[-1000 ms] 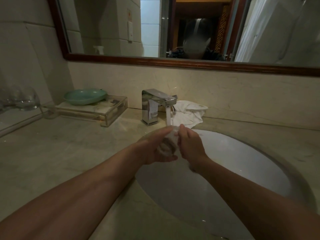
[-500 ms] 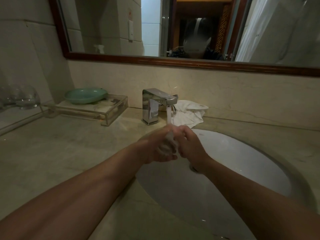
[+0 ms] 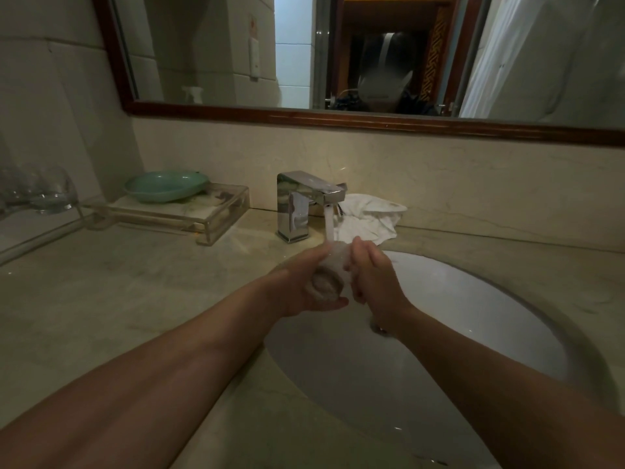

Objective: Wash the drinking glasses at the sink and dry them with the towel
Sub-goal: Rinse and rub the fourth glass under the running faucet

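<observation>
A clear drinking glass (image 3: 326, 280) lies tilted in my left hand (image 3: 297, 286), its base facing me, under the running water from the chrome faucet (image 3: 301, 204). My right hand (image 3: 372, 275) presses against the glass's rim end, fingers curled at its mouth. Both hands hover over the white sink basin (image 3: 473, 319). A crumpled white towel (image 3: 368, 218) lies on the counter behind the faucet. More clear glasses (image 3: 44, 191) stand on a shelf at the far left.
A green dish (image 3: 165, 186) rests on a clear acrylic tray (image 3: 203, 218) left of the faucet. The marble counter (image 3: 118, 282) surrounds the basin. A wood-framed mirror (image 3: 338, 113) hangs above the backsplash. The drain (image 3: 380, 328) sits below my right wrist.
The glass has been raised slightly into the water stream and turned in my hands; the right hand's fingers have shifted at the rim.
</observation>
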The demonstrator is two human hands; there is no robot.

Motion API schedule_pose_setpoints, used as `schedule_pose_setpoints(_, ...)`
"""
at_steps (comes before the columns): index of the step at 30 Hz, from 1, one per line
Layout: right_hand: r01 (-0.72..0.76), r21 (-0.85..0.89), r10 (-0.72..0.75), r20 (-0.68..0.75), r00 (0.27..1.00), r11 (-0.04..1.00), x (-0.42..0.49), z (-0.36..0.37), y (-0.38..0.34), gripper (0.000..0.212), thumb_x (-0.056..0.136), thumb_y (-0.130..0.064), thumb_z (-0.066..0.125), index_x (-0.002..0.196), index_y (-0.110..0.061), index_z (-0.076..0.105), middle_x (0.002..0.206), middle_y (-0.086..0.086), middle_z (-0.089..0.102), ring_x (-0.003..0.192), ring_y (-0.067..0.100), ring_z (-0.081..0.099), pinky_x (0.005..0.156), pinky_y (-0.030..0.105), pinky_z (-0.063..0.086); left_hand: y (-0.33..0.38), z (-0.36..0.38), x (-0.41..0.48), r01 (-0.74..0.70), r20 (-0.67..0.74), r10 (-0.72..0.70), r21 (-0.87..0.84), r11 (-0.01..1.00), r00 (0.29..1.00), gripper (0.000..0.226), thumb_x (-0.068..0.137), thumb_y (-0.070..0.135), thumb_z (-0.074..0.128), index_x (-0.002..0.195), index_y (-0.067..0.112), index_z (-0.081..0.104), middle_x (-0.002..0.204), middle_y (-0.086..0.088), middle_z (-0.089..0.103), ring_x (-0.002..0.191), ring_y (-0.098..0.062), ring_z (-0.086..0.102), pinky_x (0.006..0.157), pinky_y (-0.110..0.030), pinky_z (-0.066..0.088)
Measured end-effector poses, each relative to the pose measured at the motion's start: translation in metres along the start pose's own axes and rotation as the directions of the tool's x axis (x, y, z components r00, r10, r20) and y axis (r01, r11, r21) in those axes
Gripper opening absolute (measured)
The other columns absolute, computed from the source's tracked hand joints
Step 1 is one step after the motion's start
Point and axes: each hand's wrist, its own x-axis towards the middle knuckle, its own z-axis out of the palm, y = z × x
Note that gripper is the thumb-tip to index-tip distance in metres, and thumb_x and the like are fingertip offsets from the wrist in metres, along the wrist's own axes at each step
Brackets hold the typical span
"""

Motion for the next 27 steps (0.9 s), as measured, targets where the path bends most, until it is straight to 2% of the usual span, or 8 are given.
schedule_pose_setpoints(3, 0.088, -0.051, -0.078, 0.168, 0.983, 0.995, -0.004, 0.001, 0.006, 0.042, 0.090, -0.054, 0.066, 0.113, -0.020, 0.056, 0.097, -0.003, 0.069, 0.076, 0.003, 0.070, 0.058, 0.023, 0.056, 0.004, -0.001, 0.004, 0.037, -0.081, -0.036, 0.015, 0.999, 0.996, 0.046, 0.101, 0.042, 0.056, 0.122, 0.004, 0.070, 0.105, -0.021, 0.074, 0.079, -0.028, 0.077, 0.071, -0.043, 0.063)
schedule_pose_setpoints(6, 0.142, -0.184, -0.131, 0.075, 0.989, 0.973, 0.000, 0.008, 0.012, 0.051, 0.087, -0.064, 0.061, 0.095, -0.013, 0.062, 0.087, 0.008, 0.068, 0.080, 0.025, 0.068, 0.068, 0.047, 0.059, 0.005, 0.000, 0.002, 0.104, -0.058, -0.104, -0.004, 0.995, 0.993, 0.050, 0.103, 0.047, 0.046, 0.119, 0.002, 0.061, 0.089, -0.018, 0.064, 0.055, -0.021, 0.065, 0.047, -0.027, 0.055)
schedule_pose_setpoints(10, 0.052, -0.200, -0.084, -0.159, 0.984, 0.978, 0.006, 0.008, 0.007, 0.051, 0.105, -0.040, 0.041, 0.074, -0.008, 0.066, 0.066, 0.009, 0.064, 0.062, 0.020, 0.059, 0.060, 0.034, 0.046, -0.001, 0.000, 0.003, 0.024, -0.097, -0.016, 0.084, 0.996, 0.995, 0.061, 0.080, 0.060, 0.078, 0.119, 0.015, 0.071, 0.111, -0.015, 0.070, 0.093, -0.027, 0.069, 0.076, -0.043, 0.062)
schedule_pose_setpoints(13, 0.016, -0.100, -0.023, -0.064, 0.998, 0.995, 0.002, 0.004, 0.007, 0.044, 0.106, -0.042, 0.040, 0.088, -0.010, 0.064, 0.070, 0.006, 0.062, 0.058, 0.019, 0.054, 0.049, 0.029, 0.041, -0.002, 0.002, 0.000, -0.014, -0.089, 0.025, 0.123, 0.992, 0.996, 0.056, 0.078, 0.053, 0.082, 0.120, 0.017, 0.071, 0.125, -0.020, 0.068, 0.110, -0.034, 0.070, 0.080, -0.046, 0.062)
schedule_pose_setpoints(16, -0.010, -0.020, 0.014, 0.183, 0.983, 1.000, -0.003, 0.003, 0.002, 0.036, 0.098, -0.049, 0.056, 0.116, -0.018, 0.053, 0.092, 0.000, 0.065, 0.074, 0.012, 0.062, 0.052, 0.021, 0.049, 0.003, 0.003, -0.004, 0.025, -0.100, -0.013, 0.119, 0.993, 0.995, 0.055, 0.090, 0.060, 0.067, 0.116, 0.011, 0.072, 0.115, -0.020, 0.075, 0.094, -0.027, 0.075, 0.067, -0.034, 0.062)
schedule_pose_setpoints(19, 0.109, -0.121, -0.084, 0.194, 0.977, 0.987, -0.002, 0.009, 0.008, 0.057, 0.080, -0.057, 0.071, 0.120, -0.022, 0.051, 0.109, -0.002, 0.068, 0.096, 0.012, 0.069, 0.074, 0.032, 0.062, 0.004, 0.002, -0.005, 0.071, -0.117, -0.051, 0.177, 0.982, 0.992, 0.059, 0.088, 0.068, 0.060, 0.098, 0.012, 0.075, 0.091, -0.008, 0.075, 0.083, -0.024, 0.070, 0.051, -0.023, 0.051)
schedule_pose_setpoints(22, 0.109, -0.123, -0.104, 0.046, 0.994, 0.986, 0.003, 0.007, 0.010, 0.033, 0.094, -0.051, 0.057, 0.101, -0.020, 0.062, 0.091, 0.002, 0.070, 0.081, 0.014, 0.069, 0.060, 0.029, 0.058, 0.005, 0.003, -0.002, 0.053, -0.034, -0.049, 0.122, 0.991, 0.998, 0.043, 0.088, 0.048, 0.066, 0.096, 0.006, 0.073, 0.092, -0.018, 0.067, 0.086, -0.030, 0.059, 0.055, -0.024, 0.047)
schedule_pose_setpoints(27, 0.038, -0.091, -0.044, -0.065, 0.997, 0.995, 0.010, 0.000, 0.015, 0.033, 0.103, -0.028, 0.041, 0.081, -0.013, 0.061, 0.066, 0.009, 0.059, 0.048, 0.018, 0.051, 0.044, 0.025, 0.035, -0.001, 0.001, 0.003, 0.014, -0.092, 0.004, 0.198, 0.980, 0.996, 0.063, 0.079, 0.071, 0.072, 0.119, 0.022, 0.071, 0.110, -0.012, 0.075, 0.085, -0.027, 0.076, 0.066, -0.033, 0.061)
